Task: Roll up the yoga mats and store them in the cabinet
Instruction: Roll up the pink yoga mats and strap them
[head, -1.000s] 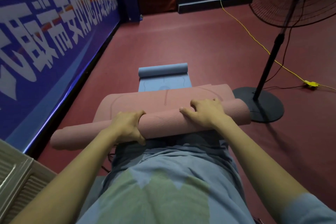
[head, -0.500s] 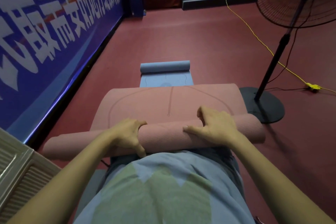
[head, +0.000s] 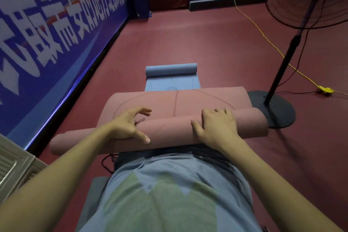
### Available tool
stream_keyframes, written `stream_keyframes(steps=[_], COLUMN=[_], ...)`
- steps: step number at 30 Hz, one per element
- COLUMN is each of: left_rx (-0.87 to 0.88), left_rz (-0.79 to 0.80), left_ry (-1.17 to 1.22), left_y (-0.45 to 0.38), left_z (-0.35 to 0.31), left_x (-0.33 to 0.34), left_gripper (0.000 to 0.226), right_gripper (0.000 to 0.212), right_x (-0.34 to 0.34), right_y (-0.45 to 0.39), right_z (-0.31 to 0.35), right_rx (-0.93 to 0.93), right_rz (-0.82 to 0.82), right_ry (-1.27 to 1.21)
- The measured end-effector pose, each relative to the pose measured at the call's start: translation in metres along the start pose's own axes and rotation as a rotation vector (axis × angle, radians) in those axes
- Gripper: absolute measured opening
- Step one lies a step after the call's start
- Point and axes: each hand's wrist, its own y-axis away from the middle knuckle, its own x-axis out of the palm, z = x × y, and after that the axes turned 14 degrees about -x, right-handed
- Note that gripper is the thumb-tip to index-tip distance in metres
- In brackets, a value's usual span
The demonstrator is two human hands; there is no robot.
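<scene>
Red sports flooring [head: 188, 43] stretches before us, with a blue banner wall [head: 47, 24] alongside. On it our pink yoga mat [head: 169, 132] lies mostly rolled, the blue mat [head: 171, 79] beyond, a fan stand [head: 278, 107] beside. Our right hand [head: 216, 128] presses flat on the roll, grip released; our left hand [head: 128, 126] rests thumb against it, fingers lifted and loosely curled.
</scene>
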Motion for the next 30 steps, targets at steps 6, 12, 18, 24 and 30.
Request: stream_keyframes(steps=[6,12,18,24,30], left_rx=[0.072,0.168,0.038,-0.029,-0.012], left_rz=[-0.073,-0.406,-0.395,-0.524,-0.524], left_ry=[-0.041,-0.07,-0.652,-0.762,-0.807], left_y=[0.0,0.013,0.02,0.003,0.004], left_z=[0.002,0.013,-0.002,-0.007,-0.017], left_x=[-0.004,0.018,0.032,0.056,0.044], left_gripper=[0.092,0.062,0.126,0.125,0.096], right_gripper=[0.084,0.066,0.066,0.057,0.059], right_x=[0.013,0.016,0.014,0.014,0.009], right_y=[-0.003,-0.029,-0.038,-0.052,-0.059], right_z=[0.017,0.006,0.0,-0.004,-0.013], right_rx=[0.027,0.009,-0.002,-0.037,-0.074], right_rz=[0.09,0.111,0.111,0.087,0.101], right_ry=[0.068,0.045,0.031,-0.044,-0.064])
